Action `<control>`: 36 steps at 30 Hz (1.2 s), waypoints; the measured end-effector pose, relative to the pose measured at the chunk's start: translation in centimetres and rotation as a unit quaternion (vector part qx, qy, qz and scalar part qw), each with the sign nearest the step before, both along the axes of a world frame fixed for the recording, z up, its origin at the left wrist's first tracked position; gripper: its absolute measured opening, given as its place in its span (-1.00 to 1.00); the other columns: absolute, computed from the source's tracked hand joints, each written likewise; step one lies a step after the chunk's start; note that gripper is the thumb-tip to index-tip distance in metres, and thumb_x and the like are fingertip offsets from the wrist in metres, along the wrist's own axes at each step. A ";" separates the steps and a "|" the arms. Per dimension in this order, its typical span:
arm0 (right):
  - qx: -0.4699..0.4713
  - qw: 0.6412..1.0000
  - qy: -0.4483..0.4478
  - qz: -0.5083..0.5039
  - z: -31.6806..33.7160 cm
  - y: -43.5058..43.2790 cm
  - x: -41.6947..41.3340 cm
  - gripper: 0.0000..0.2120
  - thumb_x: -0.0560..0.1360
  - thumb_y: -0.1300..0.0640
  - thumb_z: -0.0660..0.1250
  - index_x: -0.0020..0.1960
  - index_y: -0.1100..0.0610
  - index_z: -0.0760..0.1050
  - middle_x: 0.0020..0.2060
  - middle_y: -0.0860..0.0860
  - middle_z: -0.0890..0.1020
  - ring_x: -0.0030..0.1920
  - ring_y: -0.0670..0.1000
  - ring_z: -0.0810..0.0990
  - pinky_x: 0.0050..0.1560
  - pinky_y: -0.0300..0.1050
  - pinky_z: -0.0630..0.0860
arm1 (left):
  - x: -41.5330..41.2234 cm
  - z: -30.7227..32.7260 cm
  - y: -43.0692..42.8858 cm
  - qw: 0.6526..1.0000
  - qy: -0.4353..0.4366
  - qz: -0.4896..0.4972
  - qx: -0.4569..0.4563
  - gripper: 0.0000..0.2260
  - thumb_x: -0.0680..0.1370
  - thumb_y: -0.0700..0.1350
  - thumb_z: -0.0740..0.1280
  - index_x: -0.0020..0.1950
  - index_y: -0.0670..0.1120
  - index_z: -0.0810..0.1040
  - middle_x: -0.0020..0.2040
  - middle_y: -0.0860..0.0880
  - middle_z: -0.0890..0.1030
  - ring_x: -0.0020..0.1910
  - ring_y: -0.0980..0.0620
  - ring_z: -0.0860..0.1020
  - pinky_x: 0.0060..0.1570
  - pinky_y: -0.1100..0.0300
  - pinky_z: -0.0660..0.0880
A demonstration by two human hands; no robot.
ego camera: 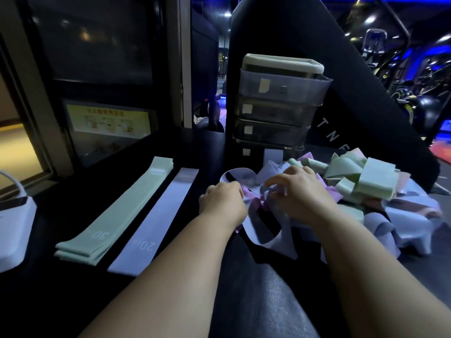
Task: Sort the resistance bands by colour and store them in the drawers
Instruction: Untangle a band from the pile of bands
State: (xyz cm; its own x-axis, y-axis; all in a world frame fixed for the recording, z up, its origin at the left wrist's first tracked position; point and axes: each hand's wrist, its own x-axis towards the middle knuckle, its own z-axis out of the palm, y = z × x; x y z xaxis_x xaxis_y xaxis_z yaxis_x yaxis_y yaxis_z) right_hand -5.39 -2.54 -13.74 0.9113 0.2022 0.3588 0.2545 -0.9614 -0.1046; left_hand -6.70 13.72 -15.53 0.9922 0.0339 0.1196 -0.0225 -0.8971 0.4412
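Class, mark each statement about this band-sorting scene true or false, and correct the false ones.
1. The flat green bands lie left of the flat lilac band. True.
2. The green stack is printed "20". False: it reads "30"; the lilac band reads "20".
3. Both hands, left hand and right hand, are at the tangled pile. True.
4. The drawer unit stands in front of the flat bands. False: it stands behind the pile.
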 end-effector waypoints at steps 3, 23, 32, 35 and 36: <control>-0.026 0.999 -0.005 -0.022 -0.2 0.3 -0.1 -0.73 0.54 -0.01 0.22 0.12 -0.32 0.56 0.09 -0.05 0.48 0.23 0.09 0.36 -0.01 -0.13 0.14 | 0.1 -0.1 0.0 1.000 -0.007 0.000 -0.011 -0.87 0.56 -0.10 0.24 0.05 0.09 0.52 0.09 0.02 0.59 0.03 -0.10 0.57 0.14 0.01 0.48; -0.027 0.999 0.015 -0.034 -0.6 0.3 0.1 -0.74 0.55 -0.06 0.24 0.18 -0.32 0.53 0.13 -0.01 0.47 0.26 0.12 0.35 0.11 -0.10 0.26 | 0.3 -0.5 0.2 0.992 -0.062 0.002 -0.109 -0.91 0.54 0.03 0.30 -0.16 0.14 0.48 -0.07 0.11 0.61 0.01 -0.04 0.57 0.03 0.04 0.55; 0.044 0.998 -0.018 -0.045 0.0 -0.1 -0.4 -0.77 0.48 0.00 0.33 0.11 -0.16 0.61 0.09 -0.02 0.50 0.21 0.08 0.35 0.18 -0.09 0.34 | 0.5 -0.8 0.7 0.991 -0.068 0.024 -0.111 -0.89 0.57 0.06 0.29 -0.06 0.05 0.53 0.10 0.01 0.51 0.01 -0.08 0.54 -0.06 0.14 0.50; 0.054 0.997 -0.024 -0.053 0.1 -0.2 -0.5 -0.78 0.46 0.02 0.34 0.09 -0.16 0.61 -0.01 -0.07 0.50 0.19 0.05 0.38 0.14 -0.09 0.35 | 0.2 -0.3 0.7 0.979 -0.120 0.007 -0.167 -0.88 0.58 0.01 0.27 -0.09 0.00 0.50 -0.01 0.04 0.54 -0.19 -0.02 0.57 -0.28 0.21 0.47; 0.057 0.997 -0.025 -0.054 0.1 -0.3 -0.5 -0.78 0.47 0.01 0.34 0.09 -0.16 0.60 -0.05 -0.09 0.48 0.18 0.04 0.40 0.12 -0.10 0.35 | 0.0 0.1 0.7 0.972 -0.129 0.004 -0.196 -0.88 0.59 0.00 0.27 -0.10 -0.01 0.50 -0.05 0.04 0.54 -0.26 0.02 0.57 -0.37 0.25 0.44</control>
